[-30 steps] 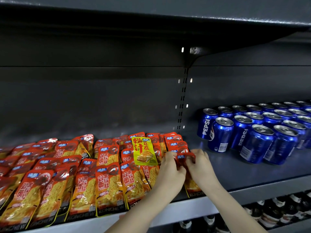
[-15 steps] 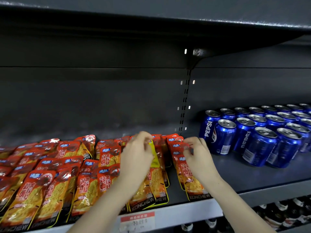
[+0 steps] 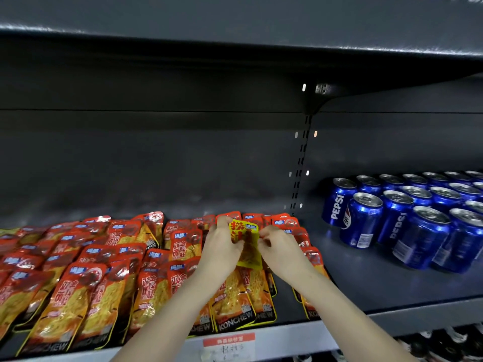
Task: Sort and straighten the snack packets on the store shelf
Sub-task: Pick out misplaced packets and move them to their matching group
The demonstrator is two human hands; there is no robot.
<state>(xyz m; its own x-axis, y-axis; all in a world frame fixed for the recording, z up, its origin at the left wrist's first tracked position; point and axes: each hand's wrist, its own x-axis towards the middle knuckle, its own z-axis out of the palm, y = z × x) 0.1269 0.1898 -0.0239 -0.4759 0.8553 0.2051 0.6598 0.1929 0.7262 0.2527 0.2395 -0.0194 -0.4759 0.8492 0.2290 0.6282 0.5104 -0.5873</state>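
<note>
Several red and orange snack packets [image 3: 86, 291] lie in overlapping rows on the dark shelf [image 3: 366, 280]. One yellow packet [image 3: 248, 246] with red characters is lifted above the rows near their right end. My left hand [image 3: 222, 249] grips its left edge, thumb near the top. My right hand [image 3: 279, 250] pinches its right edge with curled fingers. More red packets [image 3: 311, 259] lie under and to the right of my right hand, partly hidden by my wrist.
Several blue Pepsi cans [image 3: 407, 218] stand in rows at the right of the shelf, with bare shelf between them and the packets. A price label [image 3: 228, 346] sits on the front rail. The upper shelf [image 3: 235, 35] overhangs. Bottles show on the shelf below, at the lower right.
My left hand has picked up the yellow packet and moved right with it. My right hand left the red packets and took hold of the yellow packet's right edge.
</note>
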